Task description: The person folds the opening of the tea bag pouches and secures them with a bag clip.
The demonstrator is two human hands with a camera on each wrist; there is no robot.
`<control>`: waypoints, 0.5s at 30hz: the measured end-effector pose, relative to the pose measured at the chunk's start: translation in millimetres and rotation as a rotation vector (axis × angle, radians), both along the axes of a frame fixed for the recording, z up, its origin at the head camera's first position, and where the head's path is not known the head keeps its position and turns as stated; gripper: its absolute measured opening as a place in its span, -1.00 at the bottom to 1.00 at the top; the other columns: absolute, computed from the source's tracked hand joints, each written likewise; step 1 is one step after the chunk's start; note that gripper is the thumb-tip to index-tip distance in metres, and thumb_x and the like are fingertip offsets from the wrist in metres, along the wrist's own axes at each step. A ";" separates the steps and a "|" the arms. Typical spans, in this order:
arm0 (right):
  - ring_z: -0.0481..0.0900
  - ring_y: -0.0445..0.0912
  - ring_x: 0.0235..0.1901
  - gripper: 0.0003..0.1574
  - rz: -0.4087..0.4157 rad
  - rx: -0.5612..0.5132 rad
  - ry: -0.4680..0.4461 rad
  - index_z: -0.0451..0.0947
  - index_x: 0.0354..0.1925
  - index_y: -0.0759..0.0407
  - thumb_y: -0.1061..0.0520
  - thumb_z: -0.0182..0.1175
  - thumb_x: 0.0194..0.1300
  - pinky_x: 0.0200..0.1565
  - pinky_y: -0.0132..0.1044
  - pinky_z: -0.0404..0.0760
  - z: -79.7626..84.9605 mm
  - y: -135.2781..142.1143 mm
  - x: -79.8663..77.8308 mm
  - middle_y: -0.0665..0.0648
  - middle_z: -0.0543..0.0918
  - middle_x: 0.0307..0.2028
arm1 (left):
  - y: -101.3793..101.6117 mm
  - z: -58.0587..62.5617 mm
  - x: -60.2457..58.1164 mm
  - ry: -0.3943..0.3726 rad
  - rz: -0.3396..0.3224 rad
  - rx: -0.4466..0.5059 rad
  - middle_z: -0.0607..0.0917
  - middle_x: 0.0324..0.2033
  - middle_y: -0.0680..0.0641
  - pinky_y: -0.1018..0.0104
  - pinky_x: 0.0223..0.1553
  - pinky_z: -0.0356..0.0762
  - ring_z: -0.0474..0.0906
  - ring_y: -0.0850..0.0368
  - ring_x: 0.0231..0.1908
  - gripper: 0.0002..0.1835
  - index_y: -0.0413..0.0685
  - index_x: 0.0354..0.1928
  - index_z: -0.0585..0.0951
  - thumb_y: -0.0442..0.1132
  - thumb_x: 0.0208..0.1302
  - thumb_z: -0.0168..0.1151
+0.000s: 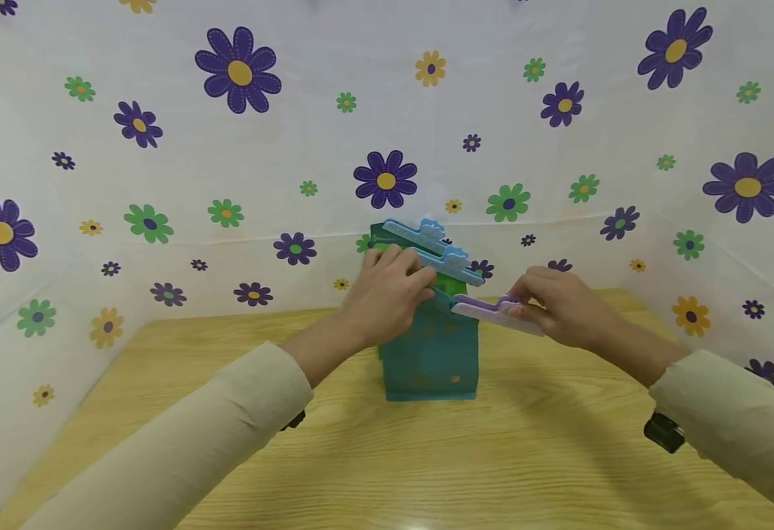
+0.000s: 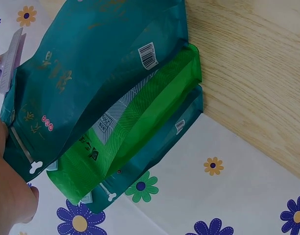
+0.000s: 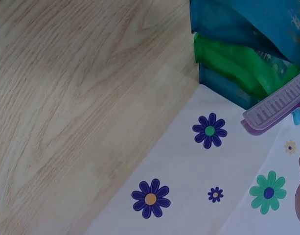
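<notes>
Three stand-up pouches stand one behind another: a teal front bag (image 1: 429, 357), a green bag (image 2: 140, 129) in the middle and another teal bag (image 2: 162, 139) at the back. My left hand (image 1: 392, 294) grips the folded top of the front bag, its curled fingers partly hiding that edge. My right hand (image 1: 562, 305) pinches a purple bag clip (image 1: 493, 313), whose far end lies at the right corner of the front bag's top. In the right wrist view the clip (image 3: 277, 105) slants across the bags. Whether its jaws enclose the bag edge I cannot tell.
A light blue clip (image 1: 413, 234) sits across the rear bag's top, and a second blue clip (image 1: 449, 266) across the green bag's. Under everything is a wood-grain table (image 1: 387, 464). A white flowered cloth (image 1: 307, 132) rises close behind the bags and along both sides.
</notes>
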State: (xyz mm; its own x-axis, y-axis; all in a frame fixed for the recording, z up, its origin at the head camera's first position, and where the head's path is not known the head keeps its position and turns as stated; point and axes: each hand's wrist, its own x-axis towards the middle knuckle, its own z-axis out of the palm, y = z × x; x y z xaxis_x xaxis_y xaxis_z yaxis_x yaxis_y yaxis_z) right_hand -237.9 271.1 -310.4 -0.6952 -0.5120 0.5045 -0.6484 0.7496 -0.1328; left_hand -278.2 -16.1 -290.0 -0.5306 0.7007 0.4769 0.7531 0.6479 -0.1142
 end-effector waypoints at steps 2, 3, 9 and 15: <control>0.51 -0.18 -0.37 -0.84 -0.006 -0.008 -0.024 0.61 -0.22 0.19 0.25 0.39 0.22 -0.34 -0.30 0.55 -0.3 -5.1 -1.1 0.03 0.62 -0.36 | -0.2 -0.5 -0.2 0.001 -0.005 0.001 0.47 -0.28 0.02 0.05 0.05 0.29 0.34 0.05 -0.18 -0.85 0.07 -0.16 0.59 -0.09 0.51 0.08; 0.51 -0.17 -0.36 -0.84 -0.008 -0.013 -0.030 0.61 -0.22 0.19 0.24 0.38 0.23 -0.33 -0.29 0.55 -0.6 -7.6 -1.8 0.03 0.63 -0.36 | -0.5 -0.6 -0.2 -0.002 -0.006 -0.003 0.46 -0.29 0.02 0.05 0.04 0.29 0.33 0.05 -0.18 -0.85 0.06 -0.17 0.58 -0.09 0.52 0.06; 0.49 -0.17 -0.37 -0.85 0.000 -0.037 -0.009 0.60 -0.22 0.17 0.23 0.38 0.24 -0.34 -0.30 0.53 -1.1 -19.7 -4.8 0.04 0.62 -0.36 | -1.4 -2.4 -0.7 0.003 -0.011 -0.014 0.46 -0.25 0.02 0.06 0.05 0.27 0.33 0.04 -0.14 -0.79 0.05 -0.20 0.55 -0.05 0.55 -0.01; 0.44 -0.19 -0.38 -0.82 0.048 -0.066 0.051 0.57 -0.24 0.18 0.25 0.39 0.22 -0.38 -0.34 0.48 0.1 -29.0 -8.0 0.04 0.57 -0.38 | -1.7 -3.5 -1.6 0.013 -0.004 -0.005 0.53 -0.05 -0.04 0.04 0.13 0.29 0.37 0.00 0.02 -0.67 0.01 0.05 0.61 -0.02 0.56 -0.07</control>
State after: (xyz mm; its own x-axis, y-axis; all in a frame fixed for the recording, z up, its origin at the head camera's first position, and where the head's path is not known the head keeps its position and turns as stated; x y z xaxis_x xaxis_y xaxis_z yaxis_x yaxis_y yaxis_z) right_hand -245.9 242.0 -310.4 -0.6432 -0.5089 0.5721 -0.6908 0.7080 -0.1469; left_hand -279.8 -17.7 -293.6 -0.5213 0.7050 0.4807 0.7541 0.6443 -0.1271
